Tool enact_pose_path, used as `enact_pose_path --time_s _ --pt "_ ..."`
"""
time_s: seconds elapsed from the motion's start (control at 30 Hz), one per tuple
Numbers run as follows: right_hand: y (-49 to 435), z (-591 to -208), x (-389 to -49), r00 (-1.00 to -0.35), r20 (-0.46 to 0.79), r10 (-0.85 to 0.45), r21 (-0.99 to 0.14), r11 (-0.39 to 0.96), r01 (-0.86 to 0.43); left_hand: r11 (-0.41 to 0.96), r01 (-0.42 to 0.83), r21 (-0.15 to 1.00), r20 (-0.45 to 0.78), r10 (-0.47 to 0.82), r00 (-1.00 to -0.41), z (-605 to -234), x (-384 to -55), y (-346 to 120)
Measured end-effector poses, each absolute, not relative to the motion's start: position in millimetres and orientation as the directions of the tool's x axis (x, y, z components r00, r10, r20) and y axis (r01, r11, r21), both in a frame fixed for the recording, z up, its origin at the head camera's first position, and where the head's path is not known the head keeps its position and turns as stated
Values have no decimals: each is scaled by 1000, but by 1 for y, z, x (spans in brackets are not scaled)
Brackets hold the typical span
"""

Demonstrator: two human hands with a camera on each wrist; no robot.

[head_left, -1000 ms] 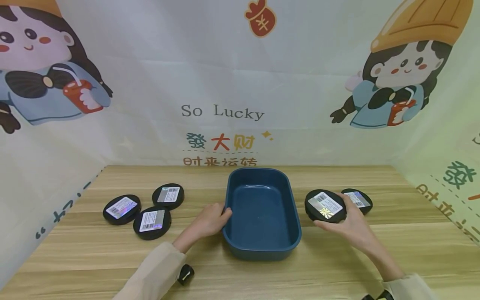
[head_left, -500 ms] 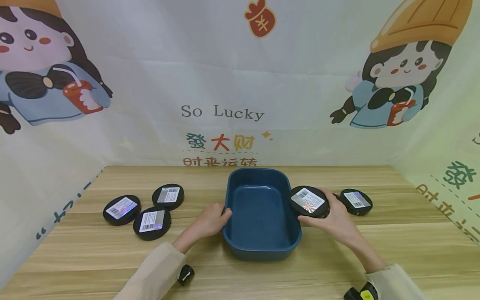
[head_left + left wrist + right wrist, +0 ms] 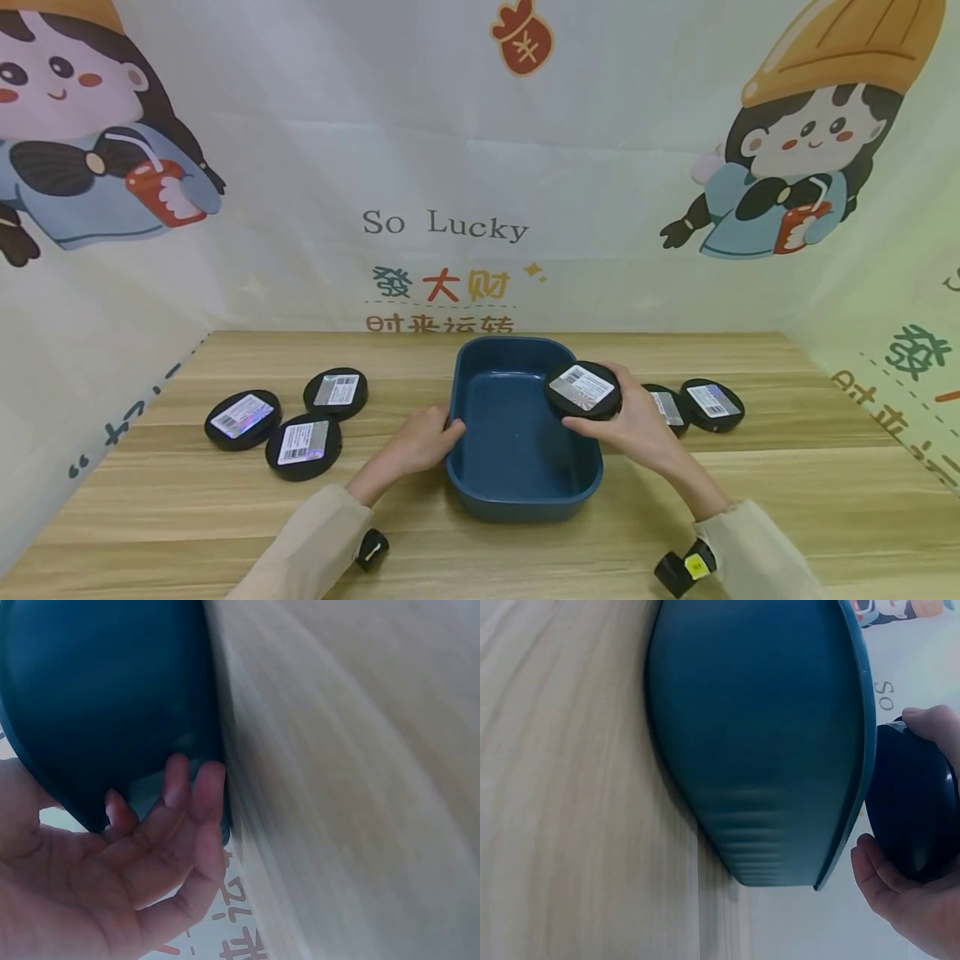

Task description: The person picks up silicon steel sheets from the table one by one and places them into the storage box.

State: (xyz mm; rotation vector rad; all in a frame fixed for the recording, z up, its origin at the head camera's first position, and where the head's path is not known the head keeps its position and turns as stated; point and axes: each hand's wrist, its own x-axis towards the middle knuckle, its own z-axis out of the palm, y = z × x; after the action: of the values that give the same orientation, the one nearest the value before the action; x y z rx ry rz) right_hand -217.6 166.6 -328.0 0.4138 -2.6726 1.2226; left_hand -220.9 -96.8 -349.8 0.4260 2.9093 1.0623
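Observation:
A blue rectangular bin (image 3: 517,492) with rounded corners stands in the middle of the table. My left hand (image 3: 418,443) grips its left rim, thumb over the edge; in the left wrist view the fingers (image 3: 176,784) lie against the outer wall. My right hand (image 3: 637,421) holds a black round case (image 3: 583,390) with a silver-and-white barcode label on top, over the bin's right rim. From the right wrist view, that black round case (image 3: 911,799) appears just beyond the rim, between thumb and fingers. Whether it touches the rim I cannot tell.
Two similar black cases, one partly behind my right hand (image 3: 667,408) and one whole (image 3: 712,405), lie on the right of the table. Three more, including a front one (image 3: 303,447), lie at left. A printed cloth (image 3: 300,167) hangs behind and at the sides.
My right hand has carried the black round case leftward, from the table right of the bin to over its right rim. Another case behind it has come into view. My left hand stays put.

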Motion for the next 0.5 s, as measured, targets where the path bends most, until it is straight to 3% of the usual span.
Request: enact_pose_path --time_s 0.5 --pt "143 -323 -243 -944 263 -198 -702 632 -328 726 247 642 77 260 -963 -351 -222 -98"
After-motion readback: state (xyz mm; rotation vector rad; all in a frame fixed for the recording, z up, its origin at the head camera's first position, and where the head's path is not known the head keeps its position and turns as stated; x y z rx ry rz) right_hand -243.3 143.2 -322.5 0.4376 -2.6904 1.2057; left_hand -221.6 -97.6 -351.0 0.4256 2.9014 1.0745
